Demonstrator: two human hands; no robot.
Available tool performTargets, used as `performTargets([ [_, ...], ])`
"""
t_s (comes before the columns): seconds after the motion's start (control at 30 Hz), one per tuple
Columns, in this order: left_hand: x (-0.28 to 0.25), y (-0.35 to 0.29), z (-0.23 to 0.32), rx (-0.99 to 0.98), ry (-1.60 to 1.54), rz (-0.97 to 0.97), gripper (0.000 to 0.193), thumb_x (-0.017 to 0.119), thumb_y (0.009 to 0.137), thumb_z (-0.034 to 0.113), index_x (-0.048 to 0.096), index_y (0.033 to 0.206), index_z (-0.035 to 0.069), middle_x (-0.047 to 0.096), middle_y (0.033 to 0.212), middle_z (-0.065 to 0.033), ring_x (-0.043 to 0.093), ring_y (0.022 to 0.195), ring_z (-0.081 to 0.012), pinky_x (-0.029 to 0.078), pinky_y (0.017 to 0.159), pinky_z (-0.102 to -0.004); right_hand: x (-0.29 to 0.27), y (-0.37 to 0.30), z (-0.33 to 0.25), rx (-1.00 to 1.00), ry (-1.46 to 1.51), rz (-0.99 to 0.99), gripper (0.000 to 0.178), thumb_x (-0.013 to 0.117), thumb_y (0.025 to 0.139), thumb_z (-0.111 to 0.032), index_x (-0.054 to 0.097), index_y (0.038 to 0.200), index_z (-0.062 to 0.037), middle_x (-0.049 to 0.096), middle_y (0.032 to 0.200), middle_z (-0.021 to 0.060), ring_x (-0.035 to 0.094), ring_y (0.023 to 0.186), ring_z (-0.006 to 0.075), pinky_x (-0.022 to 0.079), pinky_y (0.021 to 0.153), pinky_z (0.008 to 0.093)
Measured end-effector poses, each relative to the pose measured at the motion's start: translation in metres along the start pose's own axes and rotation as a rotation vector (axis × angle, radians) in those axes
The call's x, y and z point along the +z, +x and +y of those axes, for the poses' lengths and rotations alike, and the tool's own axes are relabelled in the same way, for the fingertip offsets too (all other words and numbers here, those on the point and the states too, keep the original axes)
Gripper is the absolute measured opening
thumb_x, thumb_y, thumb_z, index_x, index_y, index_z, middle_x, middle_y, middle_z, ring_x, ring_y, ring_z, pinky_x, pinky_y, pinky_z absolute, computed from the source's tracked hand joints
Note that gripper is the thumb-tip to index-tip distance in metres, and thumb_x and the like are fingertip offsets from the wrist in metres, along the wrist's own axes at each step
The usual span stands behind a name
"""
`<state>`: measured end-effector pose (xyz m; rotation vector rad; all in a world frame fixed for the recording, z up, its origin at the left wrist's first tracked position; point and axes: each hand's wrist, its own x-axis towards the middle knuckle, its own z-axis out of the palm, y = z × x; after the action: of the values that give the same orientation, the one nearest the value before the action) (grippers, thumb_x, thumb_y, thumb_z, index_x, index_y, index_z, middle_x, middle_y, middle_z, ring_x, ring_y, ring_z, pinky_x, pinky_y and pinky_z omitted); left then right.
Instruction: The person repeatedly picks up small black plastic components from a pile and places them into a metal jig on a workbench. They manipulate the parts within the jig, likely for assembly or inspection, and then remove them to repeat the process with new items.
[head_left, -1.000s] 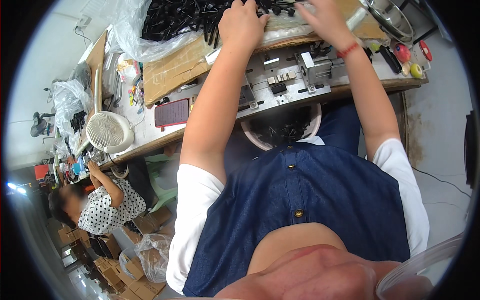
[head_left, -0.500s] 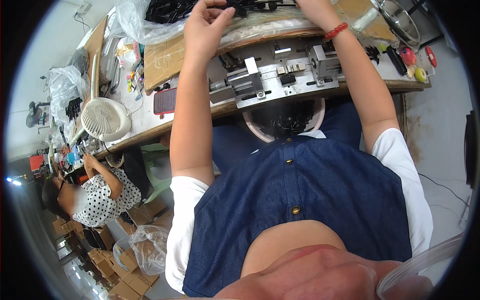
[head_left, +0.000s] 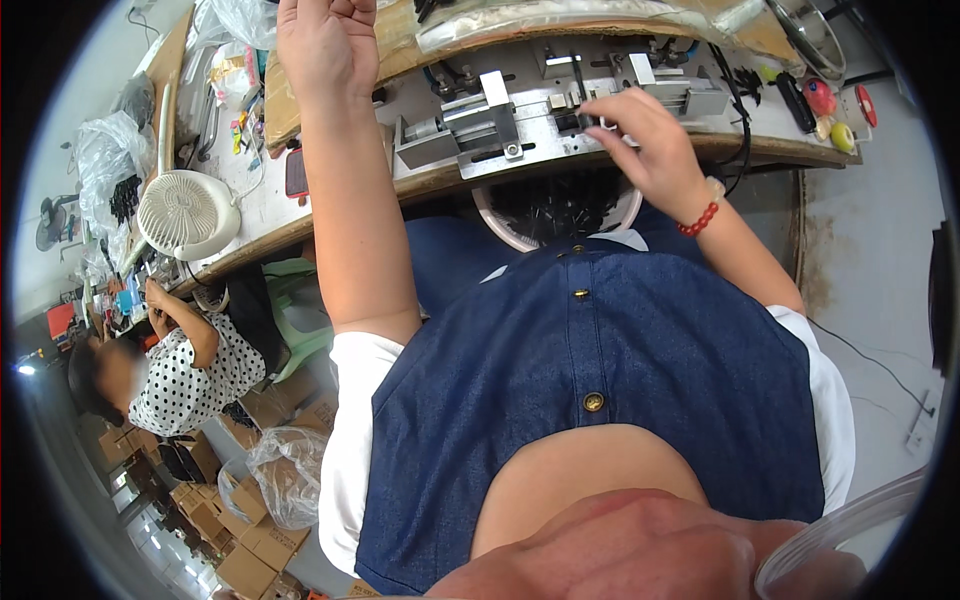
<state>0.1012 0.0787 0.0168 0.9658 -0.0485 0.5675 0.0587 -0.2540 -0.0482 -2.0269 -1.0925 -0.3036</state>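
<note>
My right hand (head_left: pixel 652 140), with a red bead bracelet at the wrist, is at the metal fixture (head_left: pixel 550 130) on the bench. Its thumb and index finger close round the lower end of a thin black stick-like part (head_left: pixel 578 75), which stands across the small block in the fixture's middle. Toward the top edge, my left hand (head_left: pixel 330 45) is raised over the cardboard, left of the fixture. Its fingertips are cut off by the picture edge, so what it holds, if anything, cannot be seen.
A round tub of black parts (head_left: pixel 560 205) sits below the bench edge. On the bench are a white fan (head_left: pixel 188 215), a red-edged phone (head_left: pixel 297 173), cardboard (head_left: pixel 400 50) and black cables (head_left: pixel 738 115). A person in a dotted top (head_left: pixel 200 365) works at left.
My right hand has come down from the black pile at the far edge to the fixture, with a black stick-like part. My left hand has moved left and farther up.
</note>
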Motion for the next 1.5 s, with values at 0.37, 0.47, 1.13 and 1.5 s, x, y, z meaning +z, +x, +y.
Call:
performTargets([
  [0.37, 0.03, -0.05, -0.01, 0.026, 0.151, -0.058, 0.028, 0.059, 0.106, 0.013, 0.062, 0.132, 0.003, 0.07, 0.108, -0.0054, 0.065, 0.073, -0.0074, 0.048, 0.063, -0.0177, 0.027, -0.018, 0.018, -0.166, -0.409, -0.07, 0.023, 0.071, 0.084, -0.006, 0.068, 0.107, -0.0041, 0.066, 0.124, 0.0067, 0.059, 0.109, 0.0274, 0.055, 0.094, 0.0358],
  [0.47, 0.028, -0.068, -0.012, -0.008, 0.198, -0.109, 0.027, 0.063, 0.101, 0.007, 0.065, 0.127, 0.003, 0.07, 0.104, -0.0064, 0.067, 0.078, -0.0162, 0.052, 0.068, -0.0272, 0.025, -0.019, 0.021, -0.158, -0.396, -0.08, 0.021, 0.072, 0.086, -0.009, 0.068, 0.107, -0.0048, 0.066, 0.124, 0.0069, 0.059, 0.108, 0.0278, 0.054, 0.095, 0.0371],
  [1.13, 0.032, -0.185, -0.097, 0.259, 1.112, -0.471, 0.025, 0.082, 0.084, 0.008, 0.079, 0.108, 0.014, 0.061, 0.11, -0.0053, 0.066, 0.065, -0.0134, 0.055, 0.061, -0.0295, -0.041, 0.151, 0.1, 0.265, -0.021, 0.157, 0.028, 0.074, 0.091, -0.019, 0.071, 0.107, 0.0034, 0.076, 0.089, 0.0161, 0.074, 0.085, 0.0255, 0.056, 0.075, 0.0331],
  [1.5, 0.031, -0.186, -0.114, 0.327, 1.211, -0.471, 0.024, 0.078, 0.089, 0.012, 0.077, 0.112, 0.011, 0.072, 0.127, -0.0064, 0.076, 0.084, -0.0219, 0.061, 0.074, -0.0321, -0.04, 0.069, 0.034, 0.165, 0.618, 0.429, 0.017, 0.058, 0.106, -0.011, 0.065, 0.116, 0.0007, 0.072, 0.112, 0.0081, 0.066, 0.104, 0.0093, 0.051, 0.088, 0.0239],
])
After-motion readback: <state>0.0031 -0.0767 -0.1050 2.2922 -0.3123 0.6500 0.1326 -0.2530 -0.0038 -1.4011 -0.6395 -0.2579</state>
